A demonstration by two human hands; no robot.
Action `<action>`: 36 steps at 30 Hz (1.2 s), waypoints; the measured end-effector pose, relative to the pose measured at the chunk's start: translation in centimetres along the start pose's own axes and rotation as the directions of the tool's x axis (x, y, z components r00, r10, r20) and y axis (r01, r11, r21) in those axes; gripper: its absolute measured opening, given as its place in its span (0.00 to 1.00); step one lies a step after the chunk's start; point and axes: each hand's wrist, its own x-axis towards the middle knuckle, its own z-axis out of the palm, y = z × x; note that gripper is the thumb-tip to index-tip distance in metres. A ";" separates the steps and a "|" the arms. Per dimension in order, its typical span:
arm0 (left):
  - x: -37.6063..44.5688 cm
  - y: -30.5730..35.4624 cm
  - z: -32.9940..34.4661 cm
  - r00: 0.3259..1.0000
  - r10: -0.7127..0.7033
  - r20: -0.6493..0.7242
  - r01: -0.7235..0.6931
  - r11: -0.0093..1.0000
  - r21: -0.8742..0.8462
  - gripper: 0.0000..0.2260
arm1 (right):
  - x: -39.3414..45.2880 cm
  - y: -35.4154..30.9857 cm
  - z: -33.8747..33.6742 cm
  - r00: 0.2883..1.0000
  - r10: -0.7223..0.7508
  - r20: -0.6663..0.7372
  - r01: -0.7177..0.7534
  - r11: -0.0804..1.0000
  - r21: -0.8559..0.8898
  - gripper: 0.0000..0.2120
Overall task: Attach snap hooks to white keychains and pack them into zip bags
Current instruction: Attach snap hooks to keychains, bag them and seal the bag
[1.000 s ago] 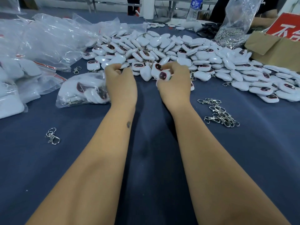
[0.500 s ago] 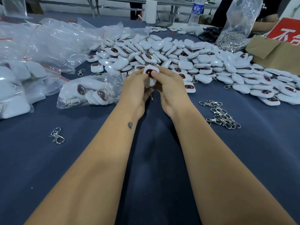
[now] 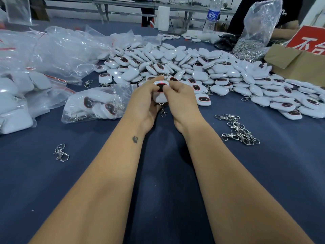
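My left hand and my right hand meet over the blue table and together grip white keychains with dark red-rimmed faces, stacked between my fingers. A metal snap hook dangles below them between my palms. A big heap of white keychains lies just beyond my hands. Loose snap hooks lie in a small pile to the right of my right wrist. A clear zip bag holding several keychains lies left of my left hand.
More filled and empty zip bags crowd the left side. A lone snap hook lies near left. At the back right stand a plastic bag of hooks, a cardboard box and a water bottle.
My hands drew back from the heap toward me and came together, each bringing a keychain. They now hold the keychains stacked between them, with a hook hanging below.
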 end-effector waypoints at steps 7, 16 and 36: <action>0.0 -0.1 -0.2 0.999 0.034 0.005 -0.034 0.999 0.013 0.15 | 0.1 0.0 0.0 1.000 0.014 0.010 -0.014 1.000 0.020 0.12; 0.3 0.1 -0.2 0.999 0.023 -0.041 -0.022 1.000 0.008 0.13 | 0.0 -0.1 -0.1 0.999 0.012 0.035 -0.015 0.996 0.083 0.12; 0.3 0.2 -0.2 0.998 -0.013 -0.057 0.010 0.998 -0.059 0.10 | -0.2 -0.3 -0.2 0.994 0.050 0.096 -0.061 0.991 0.116 0.21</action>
